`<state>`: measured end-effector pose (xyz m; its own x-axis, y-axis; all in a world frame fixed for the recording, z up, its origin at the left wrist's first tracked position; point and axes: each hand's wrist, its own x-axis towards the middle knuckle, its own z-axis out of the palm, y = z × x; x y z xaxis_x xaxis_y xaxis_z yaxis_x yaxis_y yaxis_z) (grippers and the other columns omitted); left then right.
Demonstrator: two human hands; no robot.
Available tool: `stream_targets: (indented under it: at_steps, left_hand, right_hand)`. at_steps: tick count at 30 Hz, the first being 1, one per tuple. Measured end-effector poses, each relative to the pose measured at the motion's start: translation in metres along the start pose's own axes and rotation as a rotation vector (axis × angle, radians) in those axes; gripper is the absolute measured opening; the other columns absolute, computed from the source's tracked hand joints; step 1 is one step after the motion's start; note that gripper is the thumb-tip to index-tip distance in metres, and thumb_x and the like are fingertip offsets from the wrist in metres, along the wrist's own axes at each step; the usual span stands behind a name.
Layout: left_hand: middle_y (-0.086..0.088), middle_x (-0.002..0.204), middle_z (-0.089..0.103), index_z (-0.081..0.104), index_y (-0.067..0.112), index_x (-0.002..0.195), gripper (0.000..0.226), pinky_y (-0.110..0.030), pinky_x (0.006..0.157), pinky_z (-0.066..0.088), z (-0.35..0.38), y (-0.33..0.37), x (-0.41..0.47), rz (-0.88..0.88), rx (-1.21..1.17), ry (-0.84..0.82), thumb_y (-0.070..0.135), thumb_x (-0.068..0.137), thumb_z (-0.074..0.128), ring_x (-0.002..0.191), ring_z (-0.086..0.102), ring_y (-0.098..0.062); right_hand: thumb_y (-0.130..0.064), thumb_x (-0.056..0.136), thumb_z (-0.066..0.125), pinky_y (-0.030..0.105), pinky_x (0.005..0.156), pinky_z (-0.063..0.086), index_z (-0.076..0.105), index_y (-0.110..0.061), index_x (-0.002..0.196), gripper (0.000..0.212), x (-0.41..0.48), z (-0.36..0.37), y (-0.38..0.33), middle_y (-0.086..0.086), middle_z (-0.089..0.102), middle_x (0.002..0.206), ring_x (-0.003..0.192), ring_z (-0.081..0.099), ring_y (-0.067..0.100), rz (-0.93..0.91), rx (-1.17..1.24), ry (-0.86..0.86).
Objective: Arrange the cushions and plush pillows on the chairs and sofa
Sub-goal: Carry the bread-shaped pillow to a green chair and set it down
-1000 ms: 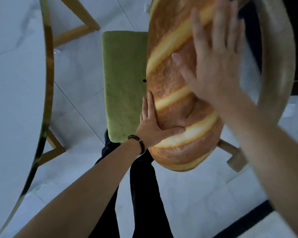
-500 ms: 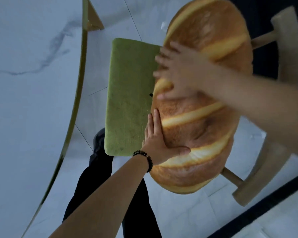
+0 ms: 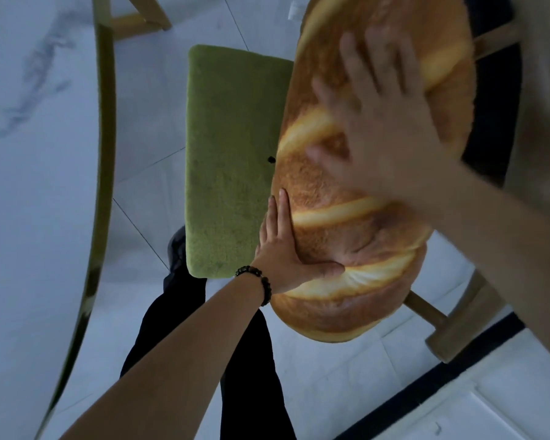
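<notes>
**Bread pillow being settled on the chair, long axis running front to back**

Biggest thing first: one white marble table (image 3: pixel 29 217) with a gold rim is taking up the whole left side, well apart from the action. One wooden chair (image 3: pixel 458 331) is being looked down on, and one green seat cushion (image 3: pixel 229 160) is lying flat on it.

One loaf-shaped plush pillow (image 3: pixel 346 223) is being propped along the right side of that cushion, overlapping its right edge. Its long axis is running away from the person, near end hanging past the seat front, far end up toward the backrest.

Both hands are being laid on it. The right hand (image 3: pixel 391 122) is spread flat, fingers apart, over the upper middle of the loaf; it's blurred, so contact can't be confirmed. The left hand (image 3: pixel 283 249) is the nearer one, pressed open against the lower left flank with the thumb dug into the plush, not clamped round anything. One beaded bracelet (image 3: pixel 261 285) is being worn on that wrist.

Judging from this, the next nudge is probably going to be pushing the loaf back so less is overhanging.
</notes>
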<state>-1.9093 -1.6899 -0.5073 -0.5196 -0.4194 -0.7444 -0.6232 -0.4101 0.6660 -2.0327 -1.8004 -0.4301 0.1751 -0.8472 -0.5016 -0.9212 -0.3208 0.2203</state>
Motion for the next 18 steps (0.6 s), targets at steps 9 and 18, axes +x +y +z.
stream_targets:
  at_steps: [9,18]
  left_hand:
    - [0.001,0.137,0.044,0.023,0.024,0.151,0.08,-0.03,0.091,0.051,-0.034,0.018,0.01,-0.049,-0.509,0.029,0.026,0.088,0.073,0.126,0.046,-0.017]
    - [0.008,0.101,0.063,0.057,0.02,0.103,0.026,-0.021,0.081,0.047,-0.086,0.125,0.09,0.341,-0.116,0.24,0.039,0.09,0.046,0.085,0.056,-0.004]
  right_hand:
    - [-0.068,0.097,0.029,0.061,0.123,0.004,0.021,-0.026,0.16,0.076,-0.043,0.019,0.077,0.017,0.005,0.169,0.157,0.003,0.032,0.072,0.11,0.103]
    - [-0.056,0.105,0.028,0.065,0.122,0.004,0.018,-0.013,0.16,0.071,-0.099,0.04,-0.012,0.025,0.005,0.167,0.155,0.003,0.043,0.247,0.164,0.148]
